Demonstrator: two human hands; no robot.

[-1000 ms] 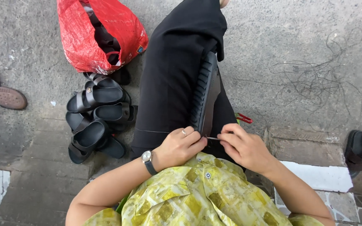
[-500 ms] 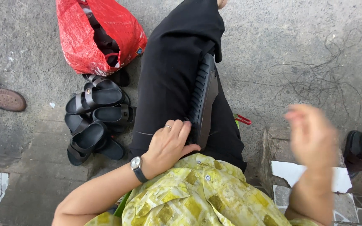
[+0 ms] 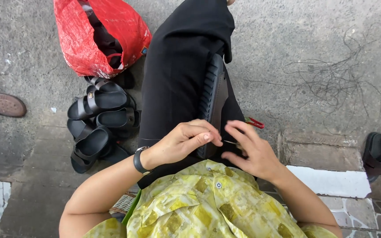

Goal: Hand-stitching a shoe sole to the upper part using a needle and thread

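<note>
Both hands meet over my lap: my left hand [image 3: 186,141], with a dark wristwatch [image 3: 140,159] on the wrist, has its fingers curled and thumb and forefinger pinched together on a thin needle [image 3: 229,142], while my right hand [image 3: 250,150] sits just beside it with fingers loosely spread, its fingertips at the other end of that needle; I cannot tell whether it grips anything. A fine thread [image 3: 155,139] runs leftward from my left hand across my black trousers [image 3: 177,75]. Wedged upright between my knees, directly under the hands, is a black sandal sole [image 3: 212,94], its ribbed edge facing left. A small red tool [image 3: 255,123] lies on the concrete just past my right hand. To my left sits a heap of black sandals [image 3: 98,128], with a red woven bag [image 3: 100,35] beyond them. Loose dark threads [image 3: 331,79] are scattered on the ground to my right.
</note>
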